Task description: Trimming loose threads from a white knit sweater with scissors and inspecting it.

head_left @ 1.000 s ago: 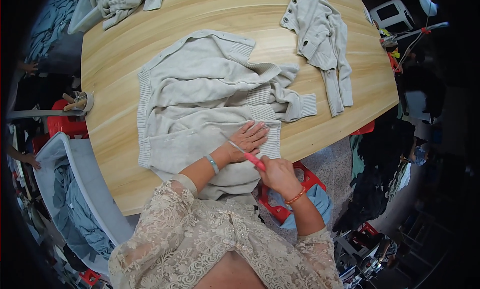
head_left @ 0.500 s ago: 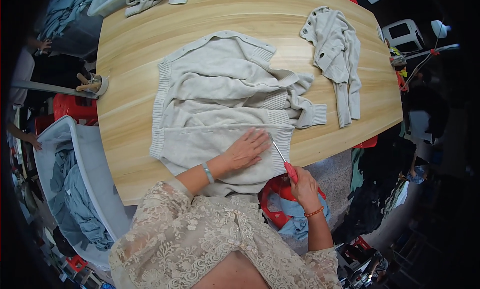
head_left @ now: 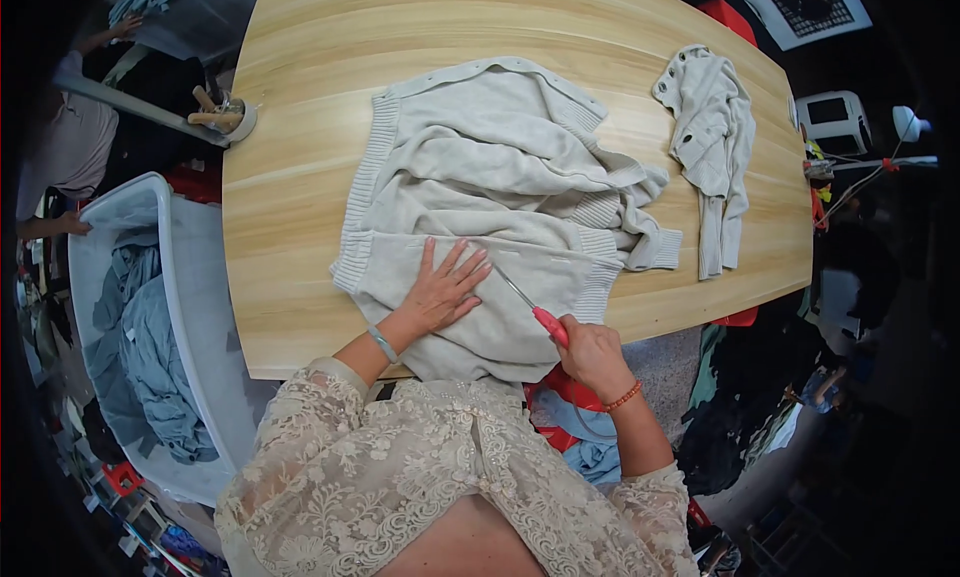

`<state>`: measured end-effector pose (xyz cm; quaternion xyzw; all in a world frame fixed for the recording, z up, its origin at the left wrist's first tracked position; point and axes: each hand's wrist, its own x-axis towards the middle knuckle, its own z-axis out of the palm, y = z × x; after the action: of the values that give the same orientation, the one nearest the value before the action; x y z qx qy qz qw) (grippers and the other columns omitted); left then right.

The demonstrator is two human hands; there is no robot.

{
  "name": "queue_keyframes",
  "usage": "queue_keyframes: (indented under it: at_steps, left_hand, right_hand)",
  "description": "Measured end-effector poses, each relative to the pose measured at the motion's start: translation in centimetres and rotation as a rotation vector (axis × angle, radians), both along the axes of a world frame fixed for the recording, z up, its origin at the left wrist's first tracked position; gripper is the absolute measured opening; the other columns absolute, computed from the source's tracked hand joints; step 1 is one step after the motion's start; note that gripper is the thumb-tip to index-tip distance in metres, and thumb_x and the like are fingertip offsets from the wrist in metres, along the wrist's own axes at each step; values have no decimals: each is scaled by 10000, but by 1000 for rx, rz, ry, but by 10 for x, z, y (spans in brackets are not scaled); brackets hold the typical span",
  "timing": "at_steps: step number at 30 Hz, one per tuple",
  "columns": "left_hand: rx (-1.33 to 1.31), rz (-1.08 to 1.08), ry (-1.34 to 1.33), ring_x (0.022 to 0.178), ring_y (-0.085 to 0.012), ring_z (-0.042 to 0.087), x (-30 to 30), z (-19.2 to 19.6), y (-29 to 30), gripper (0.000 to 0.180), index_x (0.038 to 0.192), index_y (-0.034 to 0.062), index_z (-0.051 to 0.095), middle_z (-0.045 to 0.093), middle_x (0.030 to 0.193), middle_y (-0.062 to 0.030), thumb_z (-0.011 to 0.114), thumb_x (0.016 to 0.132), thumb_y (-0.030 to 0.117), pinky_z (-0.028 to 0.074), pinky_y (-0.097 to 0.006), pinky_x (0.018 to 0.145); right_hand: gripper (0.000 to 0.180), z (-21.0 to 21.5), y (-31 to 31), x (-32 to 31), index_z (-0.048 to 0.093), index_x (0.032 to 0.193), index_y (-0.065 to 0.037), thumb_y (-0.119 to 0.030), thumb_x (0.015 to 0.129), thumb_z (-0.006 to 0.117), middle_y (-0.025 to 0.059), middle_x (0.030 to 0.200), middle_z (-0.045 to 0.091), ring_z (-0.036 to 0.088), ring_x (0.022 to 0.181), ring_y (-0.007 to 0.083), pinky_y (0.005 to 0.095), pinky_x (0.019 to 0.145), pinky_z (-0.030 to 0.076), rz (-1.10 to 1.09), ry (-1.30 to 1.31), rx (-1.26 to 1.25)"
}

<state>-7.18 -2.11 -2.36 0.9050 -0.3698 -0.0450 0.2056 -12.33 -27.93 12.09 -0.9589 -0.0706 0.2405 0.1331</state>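
Note:
A light beige knit cardigan (head_left: 470, 167) lies spread on the wooden table, its ribbed edges at left and right and a button band along the top. My left hand (head_left: 443, 292) rests flat on its near front panel, fingers spread. In my right hand (head_left: 592, 357) is a red-handled tool (head_left: 548, 323) with a long thin metal shaft. Its tip meets the cardigan just right of my left fingertips, along the upper edge of that panel. Whether the tip pierces or only touches the knit, I cannot tell.
A second beige knit garment (head_left: 715, 147) lies folded at the table's right. White tub (head_left: 165, 247) on the left holds blue-grey clothes. A cup with wooden-handled tools (head_left: 240, 122) stands by the left edge. Below the near edge is a red container (head_left: 575, 389) with blue cloth. Another person's hand (head_left: 73, 223) touches the tub.
Both my hands have moved left along the panel's edge, the tool tip going from near the right ribbing toward the middle. The whole view has shifted too.

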Motion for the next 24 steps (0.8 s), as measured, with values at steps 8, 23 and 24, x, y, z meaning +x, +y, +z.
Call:
queue_keyframes:
  at_steps: [8, 23, 24]
  left_hand:
    - [1, -4, 28, 1424, -340, 165, -5, -11, 1, 637, 1382, 193, 428, 285, 1516, -30, 624, 805, 378, 49, -722, 1042]
    - [-137, 65, 60, 1398, -297, 244, 5, 1, 3, 629, 1322, 120, 485, 353, 1473, -69, 697, 768, 331, 85, -662, 1085]
    - [-129, 69, 71, 1394, -301, 251, 5, 3, 3, 616, 1314, 115, 492, 358, 1470, -73, 698, 769, 318, 86, -664, 1083]
  right_hand:
    - [137, -27, 91, 40, 580, 835, -7, -138, 797, 570, 179, 639, 620, 632, 618, 337, 438, 576, 495, 225, -148, 293]
    - [203, 38, -41, -15, 603, 875, -45, -240, 824, 625, 189, 680, 628, 628, 674, 384, 475, 626, 493, -56, 136, -36]
    - [206, 39, -44, -15, 603, 895, -51, -243, 824, 628, 187, 676, 627, 627, 672, 388, 480, 626, 493, -113, 108, -51]
